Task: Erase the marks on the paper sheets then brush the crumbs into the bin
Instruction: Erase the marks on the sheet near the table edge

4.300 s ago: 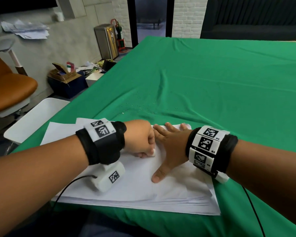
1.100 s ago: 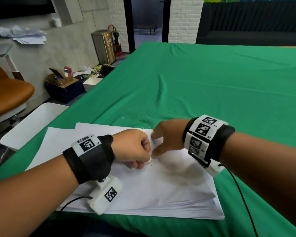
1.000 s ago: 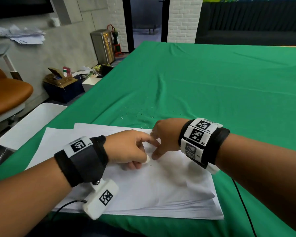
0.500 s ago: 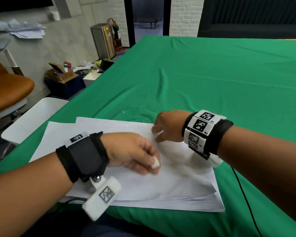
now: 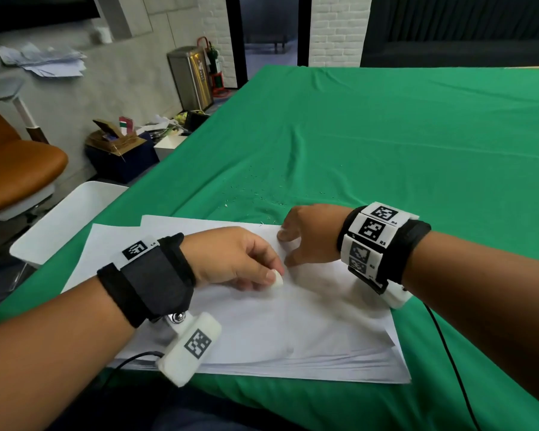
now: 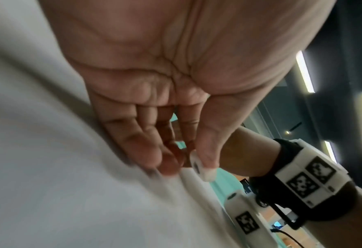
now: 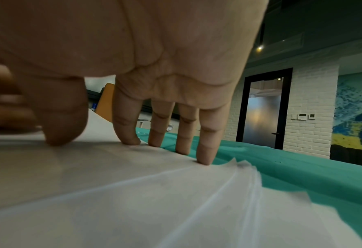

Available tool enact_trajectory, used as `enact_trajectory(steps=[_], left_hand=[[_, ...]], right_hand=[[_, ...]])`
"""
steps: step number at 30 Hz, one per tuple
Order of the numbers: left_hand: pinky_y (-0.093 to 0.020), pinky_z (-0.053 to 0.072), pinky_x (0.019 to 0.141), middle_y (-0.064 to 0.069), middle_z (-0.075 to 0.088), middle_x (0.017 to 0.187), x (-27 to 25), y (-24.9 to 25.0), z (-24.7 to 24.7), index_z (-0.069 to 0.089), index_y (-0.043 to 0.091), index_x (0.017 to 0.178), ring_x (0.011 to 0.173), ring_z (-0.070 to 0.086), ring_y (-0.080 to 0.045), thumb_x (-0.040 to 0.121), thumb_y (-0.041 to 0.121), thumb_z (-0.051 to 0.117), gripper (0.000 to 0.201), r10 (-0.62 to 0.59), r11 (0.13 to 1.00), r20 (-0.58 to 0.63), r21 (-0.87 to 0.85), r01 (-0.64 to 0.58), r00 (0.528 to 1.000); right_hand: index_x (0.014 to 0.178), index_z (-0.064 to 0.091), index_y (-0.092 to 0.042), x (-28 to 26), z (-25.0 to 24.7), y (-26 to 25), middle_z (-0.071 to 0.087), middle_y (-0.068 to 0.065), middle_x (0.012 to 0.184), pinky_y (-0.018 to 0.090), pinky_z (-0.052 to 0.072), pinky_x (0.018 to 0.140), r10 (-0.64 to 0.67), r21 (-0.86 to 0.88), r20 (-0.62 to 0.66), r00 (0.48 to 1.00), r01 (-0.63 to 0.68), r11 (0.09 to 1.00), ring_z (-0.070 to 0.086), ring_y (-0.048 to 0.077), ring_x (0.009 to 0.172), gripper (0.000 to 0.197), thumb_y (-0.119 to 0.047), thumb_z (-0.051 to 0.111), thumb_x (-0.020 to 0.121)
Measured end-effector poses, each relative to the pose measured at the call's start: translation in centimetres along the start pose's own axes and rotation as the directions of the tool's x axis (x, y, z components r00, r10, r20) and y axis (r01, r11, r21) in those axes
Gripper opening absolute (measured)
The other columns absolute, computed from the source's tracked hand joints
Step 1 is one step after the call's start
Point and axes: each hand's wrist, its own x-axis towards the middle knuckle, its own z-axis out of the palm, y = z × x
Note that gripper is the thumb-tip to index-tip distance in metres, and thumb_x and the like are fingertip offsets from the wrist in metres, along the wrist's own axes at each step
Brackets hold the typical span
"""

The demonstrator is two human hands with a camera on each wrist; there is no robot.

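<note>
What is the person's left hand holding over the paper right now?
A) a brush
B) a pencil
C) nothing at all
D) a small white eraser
D: in the head view the left hand pinches a small white eraser between thumb and fingers just above the paper sheets, while the right hand presses its fingertips on the stack's far edge.

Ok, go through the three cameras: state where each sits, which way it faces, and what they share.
Head: worn on the head, looking forward and down at both hands, the left hand pinching the eraser.
Left wrist: under the left palm, looking along the fingers to the eraser.
Right wrist: under the right hand, fingertips pressing the paper sheets.
All show the sheets and green tablecloth.
</note>
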Motion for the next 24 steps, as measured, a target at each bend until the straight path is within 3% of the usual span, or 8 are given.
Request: enact_trajectory(steps=[3, 8, 12, 17, 22, 24], left_hand=[[-0.027, 0.051, 0.060, -0.012, 0.073, 0.077, -0.2, 0.6, 0.2, 0.075, 0.011, 0.092, 0.059, 0.063, -0.017, 0.087, 0.006, 0.078, 0.007, 0.006, 0.993, -0.067, 0.117, 0.002, 0.998], [-0.035, 0.064, 0.079, -0.008, 0.078, 0.077, -0.7, 0.6, 2.3, 0.078, 0.013, 0.092, 0.081, 0.077, -0.028, 0.083, 0.009, 0.081, 0.010, 0.061, 0.953, -0.104, 0.303, -0.027, 0.993], [-0.036, 0.064, 0.078, -0.004, 0.077, 0.072, -1.4, 0.7, 3.0, 0.078, 0.013, 0.085, 0.075, 0.075, -0.027, 0.084, 0.013, 0.078, 0.001, 0.079, 0.920, -0.147, 0.391, -0.015, 0.986], [-0.028, 0.062, 0.069, -0.005, 0.077, 0.072, -2.9, 0.2, 4.5, 0.075, 0.012, 0.086, 0.061, 0.070, -0.016, 0.085, 0.014, 0.077, 0.002, 0.003, 0.906, 0.010, 0.424, -0.007, 1.000], [-0.038, 0.065, 0.077, -0.005, 0.077, 0.072, -1.0, 1.1, 2.5, 0.077, 0.010, 0.086, 0.072, 0.076, -0.025, 0.085, 0.009, 0.079, 0.002, 0.060, 0.929, -0.173, 0.369, 0.009, 0.983], [-0.040, 0.064, 0.078, -0.006, 0.077, 0.072, -1.0, 1.0, 2.6, 0.077, 0.009, 0.086, 0.077, 0.076, -0.029, 0.085, 0.007, 0.078, 0.002, 0.065, 0.940, -0.174, 0.340, -0.002, 0.983]], right_hand=[[0.129, 0.067, -0.031, 0.0, 0.2, 0.1, 0.071, -0.007, 0.121, 0.042, 0.054, 0.098, 0.012, 0.019, 0.005, 1.000, -0.012, 1.000, 0.065, 0.024, 0.114, 0.078, -0.075, 0.078, 0.066], [0.136, 0.062, -0.035, 0.2, 0.4, 0.2, 0.071, -0.013, 0.122, 0.040, 0.053, 0.100, 0.034, 0.073, 0.000, 0.999, -0.034, 0.997, 0.065, 0.021, 0.115, 0.101, -0.082, 0.083, 0.049], [0.136, 0.063, -0.033, 0.3, 0.2, -0.1, 0.070, -0.010, 0.125, 0.041, 0.053, 0.101, 0.037, 0.069, 0.032, 0.999, -0.039, 0.997, 0.065, 0.023, 0.116, 0.099, -0.081, 0.083, 0.051], [0.138, 0.063, -0.029, 0.3, -0.4, -0.7, 0.069, -0.007, 0.129, 0.042, 0.051, 0.103, 0.028, 0.011, 0.069, 0.997, -0.029, 1.000, 0.063, 0.024, 0.120, 0.095, -0.078, 0.082, 0.058], [0.136, 0.065, -0.028, 0.2, -0.6, -1.1, 0.070, -0.006, 0.128, 0.041, 0.053, 0.101, 0.015, -0.028, 0.072, 0.997, -0.013, 1.000, 0.064, 0.025, 0.117, 0.090, -0.076, 0.082, 0.062], [0.136, 0.065, -0.028, 0.2, -0.6, -1.1, 0.069, -0.006, 0.128, 0.042, 0.052, 0.102, 0.020, -0.030, 0.079, 0.997, -0.017, 0.999, 0.064, 0.025, 0.118, 0.091, -0.077, 0.081, 0.061]])
